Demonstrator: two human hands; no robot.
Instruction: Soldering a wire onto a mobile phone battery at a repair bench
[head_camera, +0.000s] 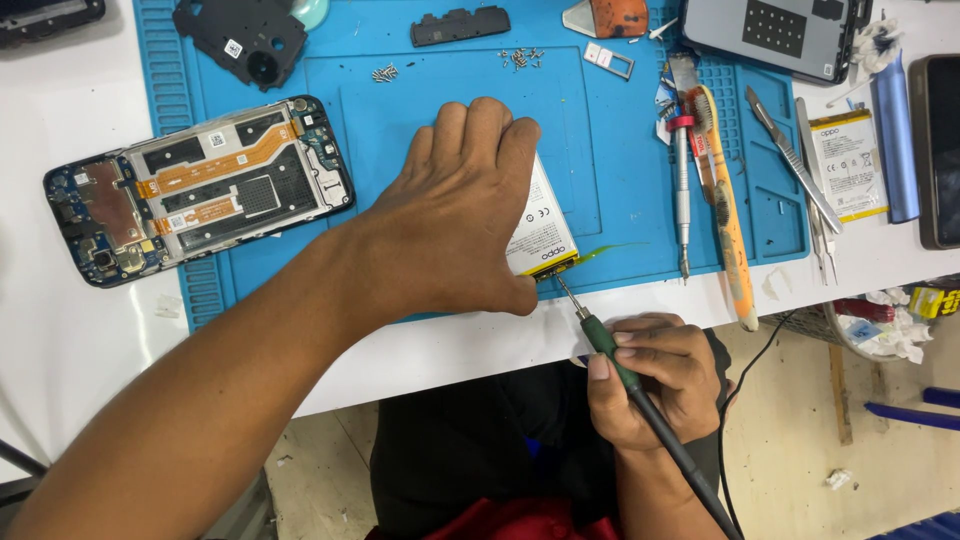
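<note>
My left hand (455, 215) lies palm down over a white phone battery (540, 232) on the blue work mat (420, 90), holding it in place and covering most of it. My right hand (650, 375) grips a green-handled soldering iron (610, 350) like a pen. Its thin metal tip touches the battery's lower corner, where a yellow connector strip shows. The iron's black cord runs down past my wrist.
An opened phone frame (200, 185) with exposed boards lies at the mat's left. Black covers (245, 40), small screws (520, 57), a screwdriver (682, 180), an orange toothbrush (727, 230), tweezers (800, 160), a second battery (848, 165) and phones (775, 35) lie around.
</note>
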